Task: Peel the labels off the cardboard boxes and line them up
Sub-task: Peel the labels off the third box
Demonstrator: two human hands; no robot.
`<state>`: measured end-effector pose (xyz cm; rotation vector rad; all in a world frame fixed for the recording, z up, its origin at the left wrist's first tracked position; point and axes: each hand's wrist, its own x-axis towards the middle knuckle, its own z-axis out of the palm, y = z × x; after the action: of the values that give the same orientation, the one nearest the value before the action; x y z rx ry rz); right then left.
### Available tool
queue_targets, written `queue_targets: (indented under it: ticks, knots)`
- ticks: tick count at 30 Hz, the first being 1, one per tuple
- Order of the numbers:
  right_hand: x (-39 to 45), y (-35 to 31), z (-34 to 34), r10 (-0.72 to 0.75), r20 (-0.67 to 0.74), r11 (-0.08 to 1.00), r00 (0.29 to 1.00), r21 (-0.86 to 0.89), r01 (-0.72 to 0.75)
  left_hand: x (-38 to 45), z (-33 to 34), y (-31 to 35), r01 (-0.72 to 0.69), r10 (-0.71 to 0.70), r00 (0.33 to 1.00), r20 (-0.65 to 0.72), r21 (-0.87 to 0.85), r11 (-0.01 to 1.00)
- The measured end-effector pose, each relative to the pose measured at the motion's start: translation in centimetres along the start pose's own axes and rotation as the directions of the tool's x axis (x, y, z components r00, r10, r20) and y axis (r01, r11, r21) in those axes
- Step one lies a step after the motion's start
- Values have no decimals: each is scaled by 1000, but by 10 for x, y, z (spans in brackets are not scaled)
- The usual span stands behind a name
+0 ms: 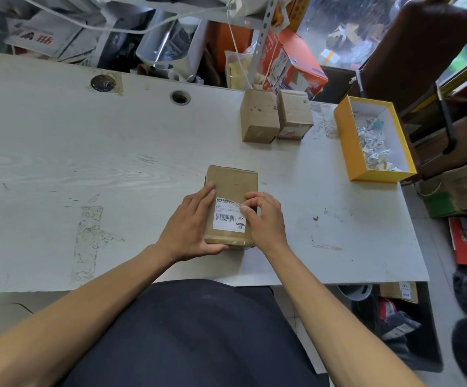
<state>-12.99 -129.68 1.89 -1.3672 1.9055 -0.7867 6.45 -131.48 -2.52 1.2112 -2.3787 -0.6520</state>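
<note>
- Brown cardboard box [231, 188] lies flat on the grey-white table [59, 169], close to the table's near edge, and serves here as the landmark.
- Left of the box, the left hand [190, 227] grips its left side, fingers straight along the top face and thumb curled under the near edge; the box's left wall is hidden behind this hand.
- On the box's near half sits a white label [228, 216] with a barcode; the small print is too fine to read.
- The right hand [263, 216] rests on the box's right side, fingertips curled and pinching at the label's right edge; whether that edge is lifted cannot be told.
- Far left of the box the tabletop lies bare, with 2 round holes beyond it.
- Beyond the box and to its right, 2 bare cardboard boxes [275, 115] stand touching.
- Further right, at the table's right edge, a yellow tray [347, 146] holds crumpled white scraps [372, 143].
</note>
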Motion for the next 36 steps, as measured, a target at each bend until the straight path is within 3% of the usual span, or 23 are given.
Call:
queue_targets:
  ticks: [15, 36]
  knots:
    - [0, 1, 3, 56, -2, 993, 998, 107, -55, 0, 0, -2, -15, 15, 1000, -14, 0, 1000]
    - [-1, -5, 2, 105, 6, 987, 994, 123, -105, -2, 2, -5, 2, -2, 1000, -7, 0, 1000]
